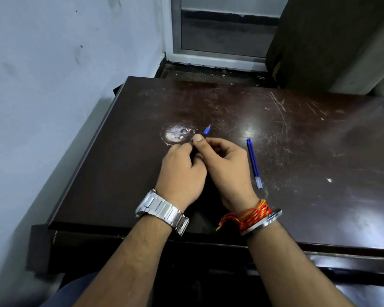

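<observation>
- Two hands, yours, meet above the middle of a dark, scratched counter (297, 140).
- Your left hand (181, 171) and right hand (226, 165) both curl their fingers (198, 139) around a blue pen (207, 130). Only its pointed tip shows, poking out past your right thumb.
- A pair of blue refills (254, 162) lies side by side on the counter, just right of your right hand, untouched.
- Your left wrist wears a steel watch (162, 211).

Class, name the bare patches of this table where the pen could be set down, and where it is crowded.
Bare table lies left of the left hand to the wall-side edge, and right of the refills. Crowded: between the right hand and the refills, and around the pen.
</observation>
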### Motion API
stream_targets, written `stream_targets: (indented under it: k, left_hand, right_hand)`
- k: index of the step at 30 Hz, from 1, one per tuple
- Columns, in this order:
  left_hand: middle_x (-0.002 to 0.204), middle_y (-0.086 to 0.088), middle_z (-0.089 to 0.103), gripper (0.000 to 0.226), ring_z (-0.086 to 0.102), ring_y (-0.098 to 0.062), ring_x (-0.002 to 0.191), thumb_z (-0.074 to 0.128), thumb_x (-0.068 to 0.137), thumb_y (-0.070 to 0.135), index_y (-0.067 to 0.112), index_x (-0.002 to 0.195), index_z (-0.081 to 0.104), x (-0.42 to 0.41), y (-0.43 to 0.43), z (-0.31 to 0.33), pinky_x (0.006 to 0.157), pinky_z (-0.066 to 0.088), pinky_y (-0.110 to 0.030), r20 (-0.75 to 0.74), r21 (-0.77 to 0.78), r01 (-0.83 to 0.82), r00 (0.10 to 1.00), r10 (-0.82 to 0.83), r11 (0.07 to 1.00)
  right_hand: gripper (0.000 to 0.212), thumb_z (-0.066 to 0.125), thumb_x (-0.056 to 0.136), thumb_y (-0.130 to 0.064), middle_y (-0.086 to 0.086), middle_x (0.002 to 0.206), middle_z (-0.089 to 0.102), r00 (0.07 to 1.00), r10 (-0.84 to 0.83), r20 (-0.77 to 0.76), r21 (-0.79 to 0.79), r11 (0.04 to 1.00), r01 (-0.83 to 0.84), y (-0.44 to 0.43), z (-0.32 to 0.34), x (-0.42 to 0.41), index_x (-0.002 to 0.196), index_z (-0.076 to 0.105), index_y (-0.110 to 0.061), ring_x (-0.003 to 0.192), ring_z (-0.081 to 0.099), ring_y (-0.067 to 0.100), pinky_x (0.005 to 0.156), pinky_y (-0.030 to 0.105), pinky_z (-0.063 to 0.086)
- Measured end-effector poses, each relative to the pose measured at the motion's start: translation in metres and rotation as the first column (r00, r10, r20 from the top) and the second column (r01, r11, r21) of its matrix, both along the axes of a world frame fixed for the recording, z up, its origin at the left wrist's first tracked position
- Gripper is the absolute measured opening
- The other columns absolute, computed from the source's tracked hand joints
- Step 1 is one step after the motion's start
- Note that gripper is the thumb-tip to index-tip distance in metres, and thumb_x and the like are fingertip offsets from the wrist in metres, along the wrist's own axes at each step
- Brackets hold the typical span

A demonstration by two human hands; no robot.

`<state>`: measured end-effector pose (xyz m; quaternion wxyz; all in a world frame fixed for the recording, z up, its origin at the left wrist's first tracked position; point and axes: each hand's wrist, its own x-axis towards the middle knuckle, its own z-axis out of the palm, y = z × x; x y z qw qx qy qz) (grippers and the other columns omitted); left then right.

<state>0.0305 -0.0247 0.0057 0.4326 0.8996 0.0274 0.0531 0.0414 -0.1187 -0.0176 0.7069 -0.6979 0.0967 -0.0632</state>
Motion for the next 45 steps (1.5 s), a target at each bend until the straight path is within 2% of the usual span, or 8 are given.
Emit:
stream_targets:
  k: [8,11,16,20,32,39,42,45]
  left_hand:
    - [0.066,0.016,0.070,0.006,0.066,-0.002,0.071,0.073,0.080,0.018,0.017,0.077,0.079,-0.0033,0.0039,0.0021,0.056,0.043,-0.003,0.066,-0.078,-0.046,0.996,0.051,0.996]
    - [0.069,0.013,0.073,0.008,0.067,0.000,0.070,0.075,0.080,0.017,0.019,0.085,0.080,-0.0042,0.0045,0.0023,0.061,0.048,-0.008,0.067,-0.116,-0.034,0.997,0.042,0.993]
    - [0.054,0.007,0.066,0.010,0.065,-0.010,0.063,0.068,0.080,0.014,0.014,0.078,0.078,-0.0052,0.0037,0.0026,0.052,0.040,-0.004,0.115,-0.059,-0.022,0.993,0.028,0.998]
    - [0.075,0.006,0.077,0.012,0.069,-0.003,0.068,0.071,0.081,0.014,0.019,0.088,0.080,-0.0051,0.0017,0.0022,0.059,0.045,-0.003,0.100,-0.093,-0.033,0.994,0.042,0.995]
    - [0.071,0.000,0.076,0.011,0.072,-0.014,0.069,0.068,0.081,0.015,0.014,0.082,0.079,-0.0057,0.0005,0.0024,0.068,0.054,-0.028,0.102,-0.070,-0.051,0.993,0.058,0.996]
    - [0.071,0.002,0.076,0.011,0.071,-0.012,0.068,0.068,0.081,0.015,0.016,0.083,0.079,-0.0058,-0.0001,0.0026,0.066,0.053,-0.023,0.099,-0.074,-0.045,0.994,0.052,0.996]
    - [0.075,0.001,0.077,0.013,0.072,-0.012,0.070,0.068,0.081,0.014,0.017,0.087,0.080,-0.0063,-0.0014,0.0029,0.068,0.054,-0.023,0.090,-0.086,-0.038,0.995,0.046,0.996]
    - [0.075,0.004,0.077,0.014,0.071,-0.009,0.070,0.069,0.081,0.013,0.018,0.089,0.080,-0.0068,-0.0019,0.0035,0.067,0.053,-0.018,0.092,-0.095,-0.033,0.995,0.042,0.995]
  right_hand:
    - [0.016,0.069,0.088,-0.027,0.010,0.083,0.074,1.000,0.001,0.008,0.081,0.997,-0.002,-0.0003,-0.0049,0.0045,0.076,0.076,-0.019,0.081,0.068,0.025,0.087,0.052,0.056]
    - [0.022,0.061,0.091,-0.024,0.014,0.085,0.074,0.998,0.014,-0.056,0.219,0.976,-0.001,0.0012,-0.0024,0.0057,0.076,0.077,-0.020,0.085,0.068,0.030,0.090,0.052,0.056]
    - [0.036,0.079,0.080,-0.034,0.003,0.087,0.063,1.000,-0.022,0.010,0.156,0.988,0.020,0.0028,-0.0052,0.0041,0.102,0.052,-0.024,0.071,0.063,0.009,0.068,0.025,0.051]
    - [0.027,0.058,0.094,-0.003,0.001,0.082,0.075,0.999,-0.012,0.032,0.299,0.954,0.002,0.0007,-0.0037,0.0069,0.106,0.050,-0.026,0.073,0.069,0.012,0.071,0.030,0.058]
    - [0.018,0.074,0.086,-0.020,-0.005,0.081,0.070,0.997,-0.035,0.071,0.183,0.983,0.022,0.0017,-0.0072,0.0060,0.097,0.060,-0.023,0.074,0.065,0.010,0.075,0.034,0.056]
    - [0.020,0.073,0.083,-0.029,-0.003,0.081,0.070,0.999,-0.023,0.046,0.216,0.976,0.012,0.0010,-0.0064,0.0064,0.097,0.061,-0.021,0.071,0.065,0.012,0.073,0.038,0.056]
    - [0.012,0.063,0.092,-0.011,0.002,0.082,0.075,0.999,-0.003,0.051,0.254,0.967,-0.010,0.0005,-0.0069,0.0060,0.098,0.059,-0.020,0.079,0.070,0.025,0.080,0.048,0.059]
    - [0.007,0.059,0.092,-0.019,0.006,0.087,0.076,1.000,0.014,0.015,0.350,0.937,-0.018,-0.0001,-0.0028,0.0063,0.099,0.060,-0.019,0.067,0.069,0.021,0.066,0.038,0.058]
